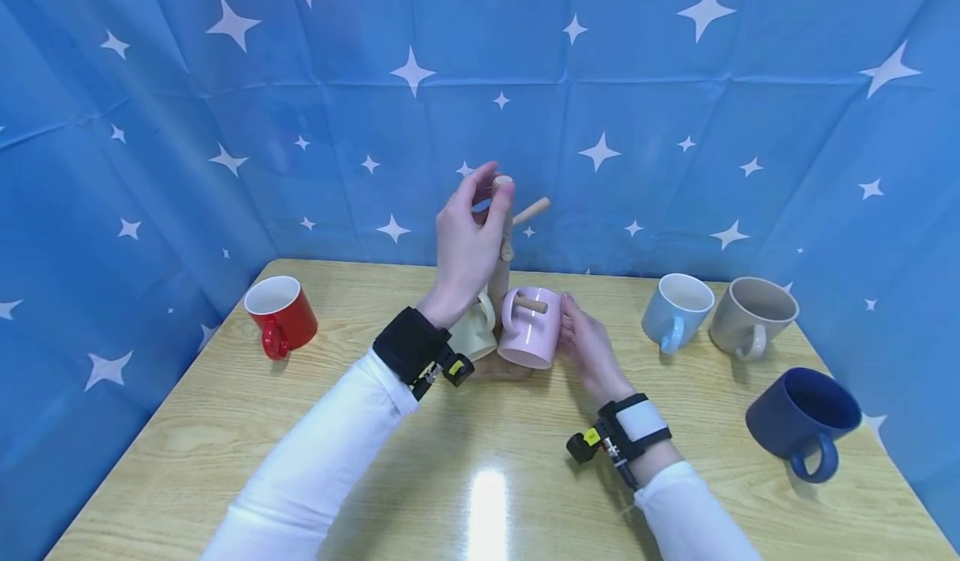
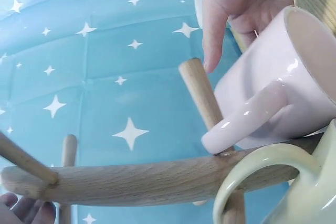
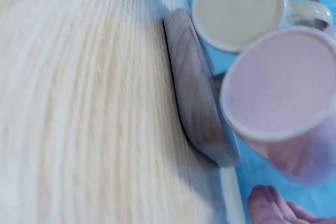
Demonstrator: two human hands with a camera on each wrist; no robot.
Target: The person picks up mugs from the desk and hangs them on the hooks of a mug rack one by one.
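A wooden mug tree (image 1: 498, 282) stands at the middle of the table, and my left hand (image 1: 468, 232) grips the top of its post. On one of its pegs a pink mug (image 1: 529, 341) hangs by the handle, tilted with its mouth downward. Beside it hangs a cream mug (image 1: 474, 338), partly hidden by my left wrist in the head view. My right hand (image 1: 590, 346) is at the right side of the pink mug, its fingers loosely extended. In the right wrist view, the fingertips (image 3: 260, 200) show apart from the mug, above the blue cloth.
A red mug (image 1: 291, 318) stands at the left. On the right are a light blue mug (image 1: 667, 315), a grey-beige mug (image 1: 738, 328) and a navy mug (image 1: 787, 419). A blue star-patterned curtain (image 1: 480, 11) hangs behind the table (image 1: 247, 428). An upper peg (image 1: 534, 209) sticks out rightward.
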